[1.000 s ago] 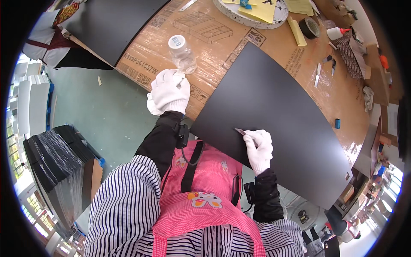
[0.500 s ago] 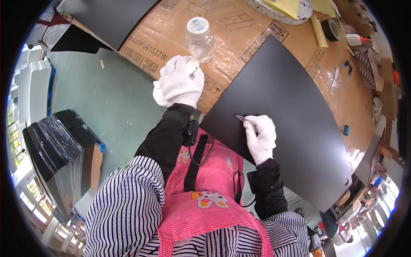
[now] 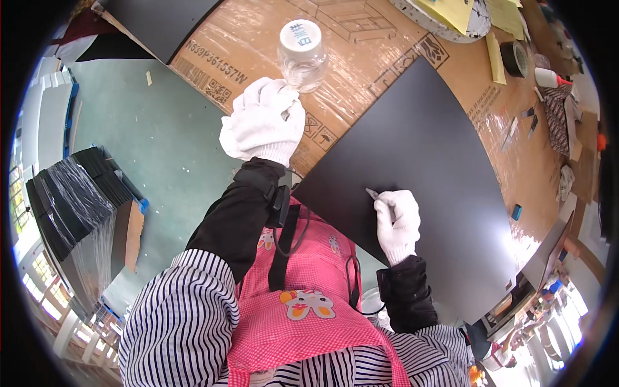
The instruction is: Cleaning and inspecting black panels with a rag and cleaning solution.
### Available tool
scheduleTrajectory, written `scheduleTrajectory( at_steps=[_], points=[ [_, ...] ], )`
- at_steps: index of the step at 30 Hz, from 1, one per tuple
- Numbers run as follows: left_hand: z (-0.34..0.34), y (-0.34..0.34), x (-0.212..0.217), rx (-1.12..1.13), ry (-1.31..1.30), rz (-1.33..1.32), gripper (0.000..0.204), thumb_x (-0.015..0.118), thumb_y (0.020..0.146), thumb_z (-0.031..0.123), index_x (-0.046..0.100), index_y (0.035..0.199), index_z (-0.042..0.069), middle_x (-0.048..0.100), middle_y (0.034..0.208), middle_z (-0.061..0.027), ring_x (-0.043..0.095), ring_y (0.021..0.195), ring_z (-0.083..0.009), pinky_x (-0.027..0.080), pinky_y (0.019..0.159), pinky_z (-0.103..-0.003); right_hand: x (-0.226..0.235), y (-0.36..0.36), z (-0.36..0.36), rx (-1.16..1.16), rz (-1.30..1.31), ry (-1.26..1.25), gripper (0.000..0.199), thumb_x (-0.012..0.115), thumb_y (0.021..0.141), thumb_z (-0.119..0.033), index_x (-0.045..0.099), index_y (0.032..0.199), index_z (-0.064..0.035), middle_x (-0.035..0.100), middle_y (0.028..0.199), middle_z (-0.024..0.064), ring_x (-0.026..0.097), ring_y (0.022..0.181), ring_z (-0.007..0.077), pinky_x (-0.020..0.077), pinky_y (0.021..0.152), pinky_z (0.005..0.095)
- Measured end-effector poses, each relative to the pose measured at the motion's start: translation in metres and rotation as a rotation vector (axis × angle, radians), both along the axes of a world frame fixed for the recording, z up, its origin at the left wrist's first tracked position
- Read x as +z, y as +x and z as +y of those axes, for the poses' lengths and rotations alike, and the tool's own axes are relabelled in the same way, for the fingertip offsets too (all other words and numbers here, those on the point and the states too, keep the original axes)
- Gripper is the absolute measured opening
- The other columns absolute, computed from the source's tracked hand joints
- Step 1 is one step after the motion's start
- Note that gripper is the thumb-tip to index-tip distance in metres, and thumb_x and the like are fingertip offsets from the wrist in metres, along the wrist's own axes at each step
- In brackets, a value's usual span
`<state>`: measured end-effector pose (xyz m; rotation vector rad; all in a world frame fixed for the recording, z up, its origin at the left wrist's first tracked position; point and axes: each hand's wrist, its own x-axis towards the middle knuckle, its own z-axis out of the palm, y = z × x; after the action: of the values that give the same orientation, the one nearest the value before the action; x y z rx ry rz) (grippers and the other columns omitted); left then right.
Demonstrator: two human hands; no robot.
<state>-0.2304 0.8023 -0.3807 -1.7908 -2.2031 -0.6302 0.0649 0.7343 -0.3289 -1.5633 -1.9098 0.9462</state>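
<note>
My right hand (image 3: pixel 398 222), in a white glove, holds a small grey utility knife (image 3: pixel 374 193) with its tip on the near corner of a large black sheet (image 3: pixel 438 168) lying on the table. My left hand (image 3: pixel 265 121), also gloved, reaches out over the cardboard-covered table (image 3: pixel 258 39), fingers apart, just below a clear plastic jar with a white lid (image 3: pixel 302 46). It holds nothing and stops short of the jar.
A second black sheet (image 3: pixel 161 19) lies at the far left. A round white tray with yellow paper (image 3: pixel 451 16), a roll of dark tape (image 3: pixel 514 58), small tools and a blue object (image 3: pixel 516 212) sit at the right. A wrapped stack of black sheets (image 3: pixel 71 206) stands on the floor.
My left hand has moved forward toward the jar, which now lies closer in view. My right hand stays on the black sheet's corner with the knife.
</note>
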Motion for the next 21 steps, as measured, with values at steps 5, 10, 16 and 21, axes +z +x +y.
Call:
scheduleTrajectory(
  at_steps=[5, 10, 16, 21],
  points=[
    [0.000, 0.004, 0.001, 0.035, 0.031, 0.003, 0.037, 0.080, 0.083, 0.033, 0.072, 0.115, 0.017, 0.070, 0.124, -0.0072, 0.064, 0.116, -0.0360, 0.054, 0.094, -0.052, 0.005, 0.011, 0.010, 0.219, -0.140, 0.049, 0.024, 0.078, 0.085, -0.003, 0.078, 0.106, -0.0143, 0.066, 0.085, 0.0049, 0.065, 0.081, 0.0252, 0.0516, 0.077, 0.0391],
    [0.001, -0.001, -0.002, 0.002, 0.030, 0.024, 0.044, 0.081, 0.082, 0.033, 0.069, 0.121, 0.016, 0.069, 0.126, -0.0111, 0.064, 0.115, -0.0377, 0.054, 0.095, -0.053, 0.004, 0.010, 0.010, 0.238, -0.144, 0.083, 0.027, 0.080, 0.083, -0.005, 0.079, 0.106, -0.0176, 0.066, 0.084, 0.0015, 0.063, 0.080, 0.0237, 0.0494, 0.075, 0.0387],
    [0.000, 0.003, -0.003, 0.106, -0.026, -0.095, 0.047, 0.081, 0.082, 0.033, 0.068, 0.122, 0.015, 0.068, 0.127, -0.0132, 0.063, 0.115, -0.0399, 0.053, 0.095, -0.054, 0.009, 0.010, 0.013, 0.280, -0.173, 0.076, 0.026, 0.079, 0.083, -0.004, 0.079, 0.106, -0.0168, 0.066, 0.084, 0.0017, 0.063, 0.080, 0.0239, 0.0491, 0.076, 0.0382],
    [0.000, 0.002, -0.004, 0.080, -0.005, -0.059, 0.046, 0.080, 0.082, 0.034, 0.070, 0.123, 0.014, 0.068, 0.127, -0.0138, 0.063, 0.116, -0.0402, 0.054, 0.096, -0.054, 0.005, 0.011, 0.012, 0.267, -0.151, 0.064, 0.025, 0.079, 0.083, -0.006, 0.079, 0.105, -0.0168, 0.066, 0.084, 0.0013, 0.062, 0.080, 0.0236, 0.0488, 0.076, 0.0380]
  ],
)
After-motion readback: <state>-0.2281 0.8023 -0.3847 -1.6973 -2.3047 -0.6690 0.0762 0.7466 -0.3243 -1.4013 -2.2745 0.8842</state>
